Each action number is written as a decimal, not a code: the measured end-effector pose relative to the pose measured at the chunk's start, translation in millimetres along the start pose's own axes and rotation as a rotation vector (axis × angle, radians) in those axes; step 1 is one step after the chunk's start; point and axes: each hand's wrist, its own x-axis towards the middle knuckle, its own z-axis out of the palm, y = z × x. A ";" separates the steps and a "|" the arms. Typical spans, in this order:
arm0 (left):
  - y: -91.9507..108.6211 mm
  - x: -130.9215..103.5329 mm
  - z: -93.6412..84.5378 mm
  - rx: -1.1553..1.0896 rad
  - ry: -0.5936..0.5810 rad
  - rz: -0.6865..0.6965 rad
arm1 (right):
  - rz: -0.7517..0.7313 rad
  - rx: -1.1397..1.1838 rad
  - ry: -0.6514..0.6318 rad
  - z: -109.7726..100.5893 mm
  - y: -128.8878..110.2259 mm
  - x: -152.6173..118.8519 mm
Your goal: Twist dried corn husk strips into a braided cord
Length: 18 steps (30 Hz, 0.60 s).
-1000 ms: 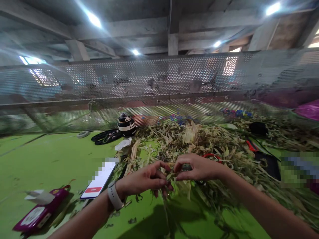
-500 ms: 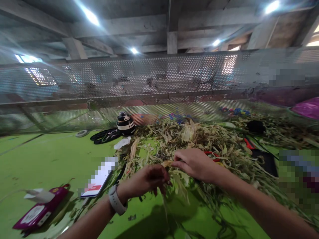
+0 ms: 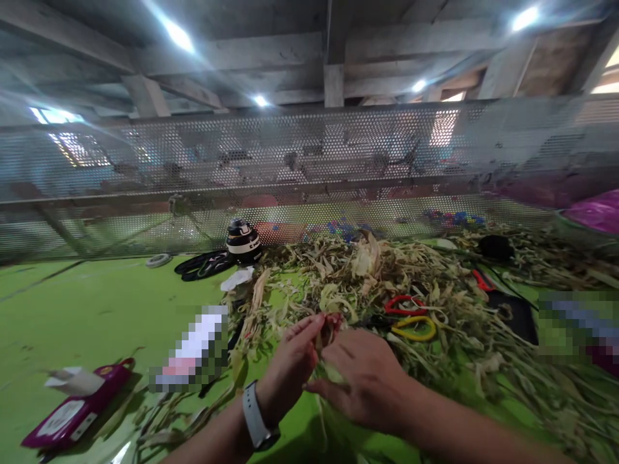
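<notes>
My left hand (image 3: 300, 345), with a pale watch strap (image 3: 256, 412) at the wrist, is closed with thumb and fingertips pinched on a brownish dried husk strip (image 3: 325, 334). Close against it on the right, my right hand (image 3: 365, 377) shows its back, fingers curled in toward the strip and thumb reaching left below. What its fingertips hold is hidden behind the hand. Just beyond the hands lies a heap of dried pale-green and straw-coloured husks (image 3: 309, 264). Scissors with one red and one yellow handle (image 3: 414, 328) lie to the right of my right hand.
On the green table (image 3: 116, 303) at left are a purple tissue pack (image 3: 72, 412), a blurred-out flat object (image 3: 193, 348) and a black pouch-like item (image 3: 206, 264). A black bottle (image 3: 243, 241) stands before the perforated metal screen (image 3: 300, 148). A black-and-red item (image 3: 510, 309) lies right.
My left hand has turned upward and moved in to the husk strip. My right hand has drawn nearer and lower, uncovering the scissors handles.
</notes>
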 end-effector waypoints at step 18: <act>-11.5 2.8 -6.9 -0.072 -0.018 -0.207 | 0.424 0.492 -0.301 -22.7 37.5 11.0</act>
